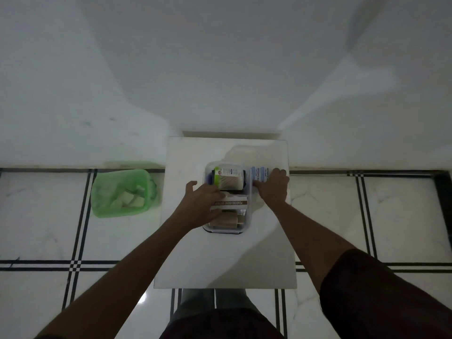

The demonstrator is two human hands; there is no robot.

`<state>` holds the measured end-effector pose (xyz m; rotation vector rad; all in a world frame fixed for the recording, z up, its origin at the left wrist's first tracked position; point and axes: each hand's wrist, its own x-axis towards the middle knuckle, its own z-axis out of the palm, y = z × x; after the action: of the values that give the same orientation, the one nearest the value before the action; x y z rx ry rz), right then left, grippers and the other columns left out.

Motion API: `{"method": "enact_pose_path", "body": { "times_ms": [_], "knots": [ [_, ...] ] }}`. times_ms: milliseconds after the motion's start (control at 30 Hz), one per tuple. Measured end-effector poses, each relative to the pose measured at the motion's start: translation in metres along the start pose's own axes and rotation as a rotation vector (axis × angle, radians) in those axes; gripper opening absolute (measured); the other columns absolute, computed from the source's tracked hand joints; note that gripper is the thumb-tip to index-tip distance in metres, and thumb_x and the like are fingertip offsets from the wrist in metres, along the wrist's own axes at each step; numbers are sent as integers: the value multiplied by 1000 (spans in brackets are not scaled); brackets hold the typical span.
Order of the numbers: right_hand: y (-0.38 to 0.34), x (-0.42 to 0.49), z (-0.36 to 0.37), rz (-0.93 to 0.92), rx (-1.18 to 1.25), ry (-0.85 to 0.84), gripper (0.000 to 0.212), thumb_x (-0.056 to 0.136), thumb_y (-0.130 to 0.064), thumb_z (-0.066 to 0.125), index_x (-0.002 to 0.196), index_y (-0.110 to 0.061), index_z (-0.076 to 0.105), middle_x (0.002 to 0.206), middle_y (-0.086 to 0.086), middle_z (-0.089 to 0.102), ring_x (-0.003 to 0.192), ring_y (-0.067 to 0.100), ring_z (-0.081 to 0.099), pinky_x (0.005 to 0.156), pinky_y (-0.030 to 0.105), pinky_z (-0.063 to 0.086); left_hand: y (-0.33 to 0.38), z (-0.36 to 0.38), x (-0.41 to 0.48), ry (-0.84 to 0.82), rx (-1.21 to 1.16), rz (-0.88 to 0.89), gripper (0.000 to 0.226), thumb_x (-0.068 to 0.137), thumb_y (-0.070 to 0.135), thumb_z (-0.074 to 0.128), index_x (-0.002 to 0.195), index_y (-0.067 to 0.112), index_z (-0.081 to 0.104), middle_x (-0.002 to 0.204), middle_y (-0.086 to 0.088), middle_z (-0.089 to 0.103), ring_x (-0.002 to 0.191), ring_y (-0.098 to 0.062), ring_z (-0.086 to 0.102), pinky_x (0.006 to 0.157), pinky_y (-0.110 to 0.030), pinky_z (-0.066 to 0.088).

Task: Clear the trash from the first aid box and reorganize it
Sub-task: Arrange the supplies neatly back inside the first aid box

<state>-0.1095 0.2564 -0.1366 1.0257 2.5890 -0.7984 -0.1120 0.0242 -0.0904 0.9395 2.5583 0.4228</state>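
Observation:
A clear plastic first aid box point(249, 211) sits on a small white table point(225, 260). Inside, a dark bottle with a green and white label point(228, 178) lies at the far end, a brown-striped ointment carton point(231, 204) crosses the middle, and tan bandage rolls point(226, 219) fill the near end. My left hand point(199, 201) rests on the box's left side, fingers over the ointment carton. My right hand point(270, 187) lies flat on blue and white packets point(260, 173) on the table, just right of the box.
A bin lined with a green bag point(122, 193) stands on the tiled floor left of the table, with pale scraps inside. A white wall rises right behind the table. My legs are below the table's near edge.

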Motion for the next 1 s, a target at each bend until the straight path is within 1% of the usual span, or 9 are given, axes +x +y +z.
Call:
{"method": "enact_pose_path", "body": {
  "times_ms": [167, 233, 367, 467, 567, 700, 767, 867, 1000],
  "knots": [
    [-1, 7, 7, 116, 209, 8, 68, 59, -23, 90, 106, 1, 48, 107, 20, 58, 97, 35, 59, 72, 38, 48, -6, 5, -9, 108, -17, 36, 28, 81, 28, 65, 107, 19, 67, 112, -1, 67, 111, -20, 57, 102, -59, 35],
    [-2, 7, 6, 141, 254, -17, 54, 66, -15, 85, 106, 2, 53, 104, 18, 64, 94, 32, 63, 66, 30, 45, -9, 4, -10, 206, -68, 33, 29, 80, 29, 63, 107, 19, 64, 113, -1, 66, 111, -17, 53, 97, -54, 42],
    [-12, -1, -5, 98, 348, 61, 22, 78, -9, 71, 98, 0, 68, 96, 17, 71, 83, 26, 65, 58, 17, 39, -10, -1, -15, 422, -347, -169, 34, 85, 22, 65, 117, 13, 58, 120, -7, 60, 112, -23, 52, 92, -37, 48],
    [-18, -27, -21, -133, 438, 261, 12, 83, -12, 70, 91, -3, 68, 87, 15, 70, 71, 17, 57, 56, 2, 37, -7, 0, -25, 402, -578, -370, 40, 84, 22, 68, 121, 12, 58, 119, -5, 60, 104, -17, 55, 78, -29, 54],
    [-15, -67, -30, -527, 334, 423, 8, 82, -14, 67, 87, -7, 67, 80, 8, 66, 71, 18, 57, 65, 15, 41, -7, 7, -35, 288, -631, -459, 41, 83, 23, 69, 121, 11, 60, 113, -8, 67, 98, -16, 61, 77, -31, 56],
    [-6, -104, -11, -875, -74, 411, 10, 80, -24, 63, 80, -15, 68, 79, 3, 68, 72, 21, 58, 69, 29, 33, -6, 12, -44, 256, -669, -463, 36, 84, 27, 68, 116, 11, 63, 98, -7, 73, 85, -14, 67, 78, -25, 54],
    [-4, -111, 3, -910, -211, 380, 9, 78, -26, 68, 76, -18, 67, 78, 2, 68, 72, 22, 60, 69, 31, 34, -2, 14, -45, 249, -694, -469, 33, 85, 26, 67, 113, 9, 63, 95, -7, 73, 79, -12, 67, 73, -19, 52],
    [-7, -116, 14, -852, -299, 322, 20, 72, -36, 78, 78, -20, 69, 81, 2, 69, 75, 22, 63, 67, 35, 44, 2, 15, -43, 214, -779, -520, 35, 86, 26, 66, 116, 11, 63, 94, -10, 73, 79, -18, 69, 75, -33, 59],
    [-3, -119, 16, -780, -248, 213, 34, 78, -55, 56, 88, -26, 70, 93, -3, 70, 86, 19, 63, 74, 40, 40, 5, 14, -42, 148, -849, -561, 33, 88, 28, 61, 119, 17, 61, 100, -12, 72, 87, -23, 69, 79, -42, 59]
  ]
}}
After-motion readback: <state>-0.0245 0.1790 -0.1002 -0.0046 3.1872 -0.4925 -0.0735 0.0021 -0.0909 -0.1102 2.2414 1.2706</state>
